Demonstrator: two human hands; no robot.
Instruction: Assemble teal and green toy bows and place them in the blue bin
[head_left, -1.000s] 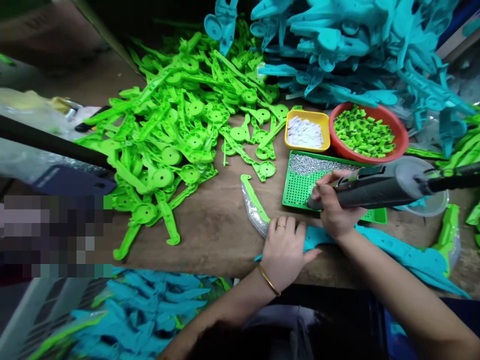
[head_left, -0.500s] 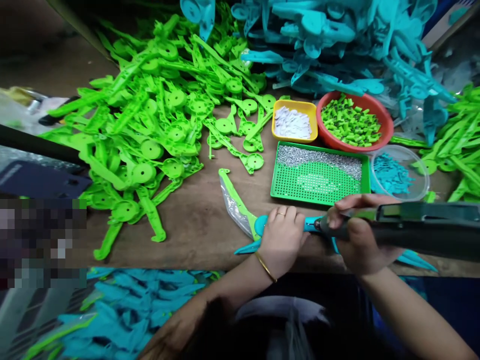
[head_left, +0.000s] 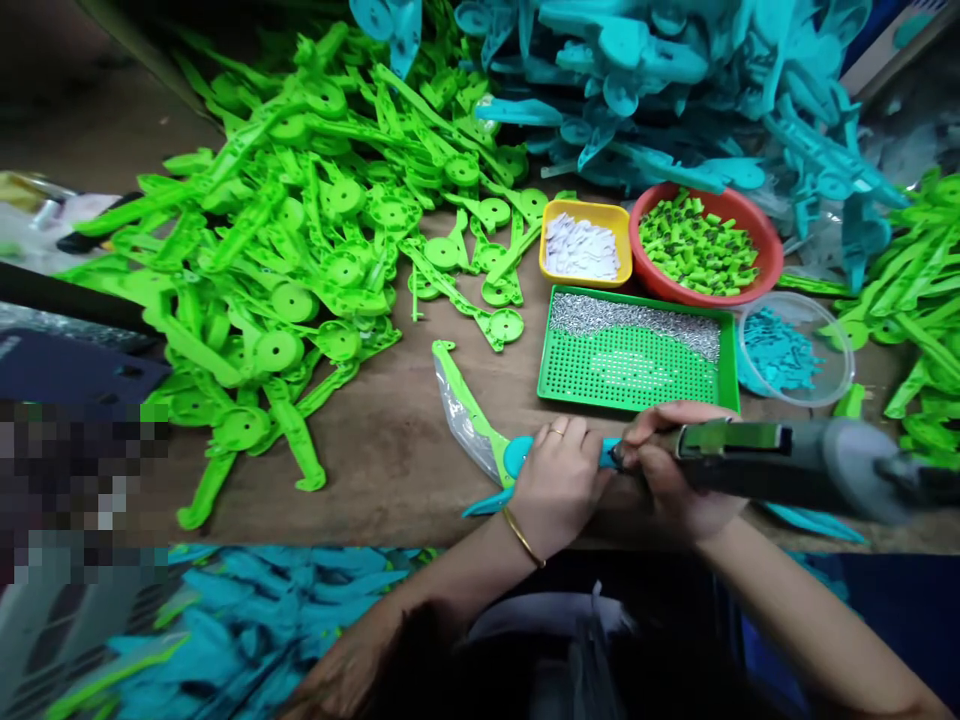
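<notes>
My left hand [head_left: 559,482] lies on a long teal plastic part [head_left: 517,455] at the near edge of the wooden table [head_left: 390,450], its fingers curled over it and pressing it down. My right hand [head_left: 667,478] grips a grey power screwdriver [head_left: 780,465], whose tip meets the teal part just right of my left hand. A green plastic part in a clear bag [head_left: 465,415] lies beside the teal part's round end. Behind my hands stands a green perforated tray [head_left: 637,375] holding several small silver screws.
A large heap of green parts [head_left: 300,230] covers the left of the table; a teal heap [head_left: 675,80] fills the back right. A yellow dish [head_left: 583,245], a red bowl of green pieces [head_left: 701,250] and a clear bowl of teal bits [head_left: 787,345] stand behind the tray.
My right hand has carried the screwdriver from the green tray down to the teal part. My left hand has stayed on the part, which has shifted a little.
</notes>
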